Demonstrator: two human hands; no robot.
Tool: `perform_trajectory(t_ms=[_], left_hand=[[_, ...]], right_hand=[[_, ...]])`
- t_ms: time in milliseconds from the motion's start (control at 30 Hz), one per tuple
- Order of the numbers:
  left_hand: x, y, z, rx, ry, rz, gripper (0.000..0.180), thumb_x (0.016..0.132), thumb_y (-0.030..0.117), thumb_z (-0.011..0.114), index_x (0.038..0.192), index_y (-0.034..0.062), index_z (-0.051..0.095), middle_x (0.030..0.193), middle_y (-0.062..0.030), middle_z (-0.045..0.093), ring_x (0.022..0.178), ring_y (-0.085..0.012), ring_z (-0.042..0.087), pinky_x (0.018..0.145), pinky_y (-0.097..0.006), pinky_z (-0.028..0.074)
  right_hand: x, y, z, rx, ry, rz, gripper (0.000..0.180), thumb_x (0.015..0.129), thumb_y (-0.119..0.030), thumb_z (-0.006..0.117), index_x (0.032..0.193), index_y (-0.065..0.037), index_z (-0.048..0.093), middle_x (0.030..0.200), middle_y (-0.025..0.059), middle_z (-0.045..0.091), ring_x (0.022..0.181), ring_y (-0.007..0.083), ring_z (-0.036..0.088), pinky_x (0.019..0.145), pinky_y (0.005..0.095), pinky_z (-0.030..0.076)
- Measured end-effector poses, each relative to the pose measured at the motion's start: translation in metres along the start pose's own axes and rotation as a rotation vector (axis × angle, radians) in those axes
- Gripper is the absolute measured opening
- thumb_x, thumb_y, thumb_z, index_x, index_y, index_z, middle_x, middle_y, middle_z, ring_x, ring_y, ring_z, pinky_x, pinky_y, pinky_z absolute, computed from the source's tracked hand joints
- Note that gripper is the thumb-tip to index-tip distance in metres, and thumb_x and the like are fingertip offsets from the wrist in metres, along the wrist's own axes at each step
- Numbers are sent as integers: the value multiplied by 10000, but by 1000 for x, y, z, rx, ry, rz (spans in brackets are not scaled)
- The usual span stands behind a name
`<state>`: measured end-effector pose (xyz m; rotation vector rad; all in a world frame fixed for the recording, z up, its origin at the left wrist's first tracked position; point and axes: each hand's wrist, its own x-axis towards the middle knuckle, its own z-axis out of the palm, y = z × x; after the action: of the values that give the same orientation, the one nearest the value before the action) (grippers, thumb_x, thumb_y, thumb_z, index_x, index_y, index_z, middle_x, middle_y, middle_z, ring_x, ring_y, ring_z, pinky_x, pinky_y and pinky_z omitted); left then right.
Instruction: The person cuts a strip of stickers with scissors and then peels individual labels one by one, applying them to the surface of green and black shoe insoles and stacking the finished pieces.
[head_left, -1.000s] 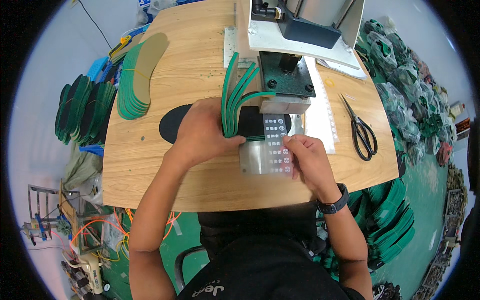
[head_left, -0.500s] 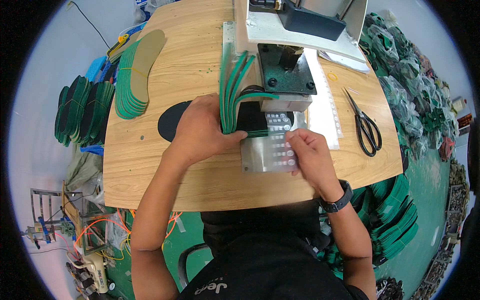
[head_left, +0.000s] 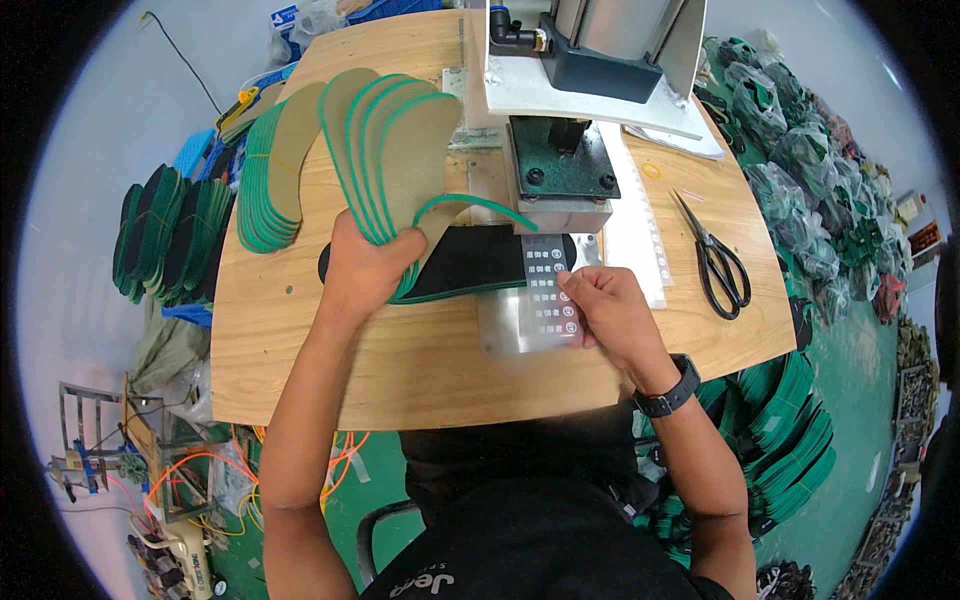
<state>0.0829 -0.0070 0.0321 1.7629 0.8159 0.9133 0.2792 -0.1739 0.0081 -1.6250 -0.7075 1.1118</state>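
My left hand (head_left: 362, 265) is closed round the narrow ends of several green-edged insoles (head_left: 395, 135), which fan out with beige faces showing. One insole in the fan bends away to the right, toward the press head (head_left: 562, 170). Below it, black insoles (head_left: 470, 258) lie stacked flat over a shiny metal plate (head_left: 500, 325), their left part partly hidden by my left hand. My right hand (head_left: 618, 315) pinches the right edge of a clear film strip (head_left: 543, 305) with rows of white printed marks. The strip's upper part lies over the black insole's right end, just below the press head.
A banded stack of beige insoles (head_left: 275, 175) lies on the table at left, with bundles of black insoles (head_left: 165, 235) beyond the edge. Black-handled scissors (head_left: 722, 265) and white printed sheets (head_left: 640, 240) are at right. The press frame (head_left: 590, 100) rises at the back.
My left hand has moved left, and the fanned insoles have turned from edge-on to beige faces showing, uncovering more of the black insole. My right hand keeps its pinch on the film strip.
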Motion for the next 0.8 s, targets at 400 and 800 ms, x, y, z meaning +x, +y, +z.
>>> perform_trajectory(t_ms=[400,800], left_hand=[[-5,13,10,67,-6,26,150,698,85,588,815,5,635,685,-65,597,632,-122,524,622,-277,460],[-5,13,21,673,-320,225,759,609,223,767,1285,39,473,1071,-192,585,1048,-366,520,947,-425,406]], right_hand=[[4,-2,2,-24,40,29,320,943,-234,564,695,-33,586,528,18,552,383,79,504,343,193,348],[1,-3,4,-1,53,65,329,943,-268,571,693,-54,567,540,20,567,384,72,498,348,190,348]])
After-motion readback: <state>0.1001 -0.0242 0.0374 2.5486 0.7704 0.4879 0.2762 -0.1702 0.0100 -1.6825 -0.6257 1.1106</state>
